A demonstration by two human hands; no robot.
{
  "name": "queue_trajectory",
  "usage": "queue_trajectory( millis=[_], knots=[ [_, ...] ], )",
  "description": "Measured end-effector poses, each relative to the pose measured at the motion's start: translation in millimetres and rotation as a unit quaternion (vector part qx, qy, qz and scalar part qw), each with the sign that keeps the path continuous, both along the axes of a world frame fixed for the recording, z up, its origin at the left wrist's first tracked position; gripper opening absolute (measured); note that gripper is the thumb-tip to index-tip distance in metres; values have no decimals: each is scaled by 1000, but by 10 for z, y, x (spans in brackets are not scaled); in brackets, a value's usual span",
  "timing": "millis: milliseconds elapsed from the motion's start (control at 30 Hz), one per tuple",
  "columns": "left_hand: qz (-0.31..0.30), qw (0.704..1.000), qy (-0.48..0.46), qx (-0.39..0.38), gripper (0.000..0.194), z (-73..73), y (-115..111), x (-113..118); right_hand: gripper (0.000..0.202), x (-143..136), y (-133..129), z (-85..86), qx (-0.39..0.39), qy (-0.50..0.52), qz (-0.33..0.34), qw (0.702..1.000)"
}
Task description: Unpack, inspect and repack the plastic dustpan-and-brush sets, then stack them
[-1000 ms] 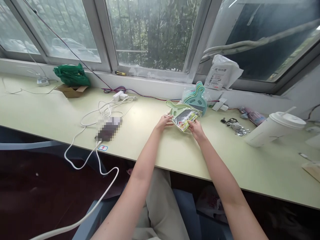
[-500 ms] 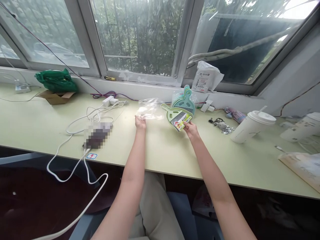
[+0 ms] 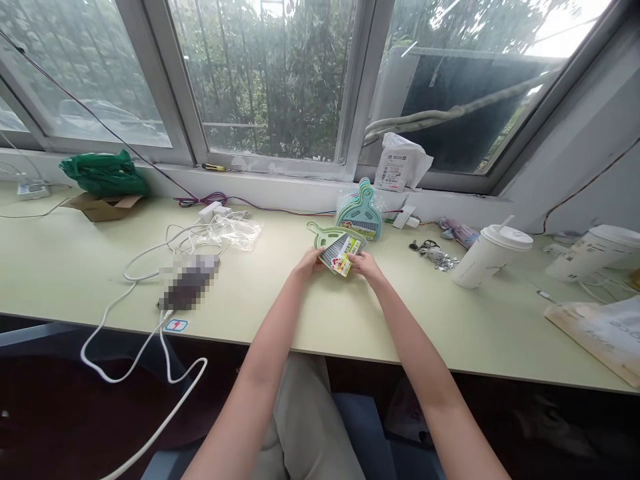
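A small green dustpan with a grey-bristled brush and a yellow-and-white label, a dustpan set point(image 3: 332, 248), is held just above the table between both hands. My left hand point(image 3: 308, 262) grips its left side, near the handle end. On the label side, my right hand point(image 3: 367, 267) pinches the right edge. Behind it, several more dustpan sets point(image 3: 361, 210) in blue-green stand stacked against the wall in clear plastic. A crumpled clear plastic bag point(image 3: 235, 231) lies to the left, by the white cables.
White cables point(image 3: 131, 275) run over the table's left front edge beside a blurred dark object point(image 3: 189, 283). At right are keys point(image 3: 440, 257), a lidded white cup point(image 3: 493, 253) and a paper bag point(image 3: 595, 327). A green bag point(image 3: 104, 175) sits in a cardboard box point(image 3: 103, 207).
My left hand has let go of the clear plastic bag, which now lies further left. It has moved right and taken hold of the green dustpan set, which has come slightly left and down.
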State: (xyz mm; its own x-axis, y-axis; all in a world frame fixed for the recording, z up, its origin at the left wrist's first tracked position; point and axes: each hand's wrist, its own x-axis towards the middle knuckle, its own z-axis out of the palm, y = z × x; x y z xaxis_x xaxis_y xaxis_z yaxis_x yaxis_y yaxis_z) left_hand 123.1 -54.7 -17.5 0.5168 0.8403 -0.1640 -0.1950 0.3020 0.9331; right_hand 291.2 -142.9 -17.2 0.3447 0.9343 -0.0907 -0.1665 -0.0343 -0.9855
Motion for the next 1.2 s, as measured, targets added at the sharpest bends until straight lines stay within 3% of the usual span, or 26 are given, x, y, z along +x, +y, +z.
queue_trajectory(
  millis=[67, 200, 267, 333, 400, 467, 600, 667, 700, 833, 933, 1067, 1200],
  knots=[
    [86, 996, 20, -5, 28, -31, 67, -10, 24, 109, -21, 13, -63, -57, -12, 996],
    [163, 986, 23, -20, 29, -59, 197, -88, 54, 595, -119, 27, -42, -31, -194, 980],
    [170, 985, 24, -14, 32, -56, 213, -109, 70, 808, -187, 49, -48, 13, -195, 979],
    [158, 987, 27, 4, 37, -48, 190, -107, 77, 865, -232, 81, -69, 16, -151, 986],
    [127, 991, 25, 37, 38, -34, 138, -87, 74, 726, -228, 113, -64, -59, -134, 987],
    [75, 994, 22, 81, 35, -19, 66, -57, 65, 443, -185, 130, -17, -211, -148, 966],
    [-48, 990, 20, 132, 32, -1, -75, -4, 45, -120, -98, 100, 30, -535, -131, 834],
    [-82, 988, 25, 132, 35, -3, -115, 9, 40, -244, -90, 76, 26, -609, -130, 782],
    [-95, 986, 26, 132, 37, -4, -123, 11, 39, -264, -91, 68, 22, -624, -129, 770],
    [-123, 978, 29, 164, 48, 14, -81, 15, 42, -206, -87, 72, 17, -625, -133, 769],
    [-85, 963, 49, 251, 50, 64, -10, 32, 43, -164, -63, 97, 45, -609, -160, 775],
    [-18, 911, 116, 395, 38, 160, 11, 52, 46, -159, -53, 134, 78, -598, -192, 775],
    [79, 845, 255, 463, 35, 256, -113, 78, 48, -182, -71, 188, 102, -613, -186, 761]
  ],
)
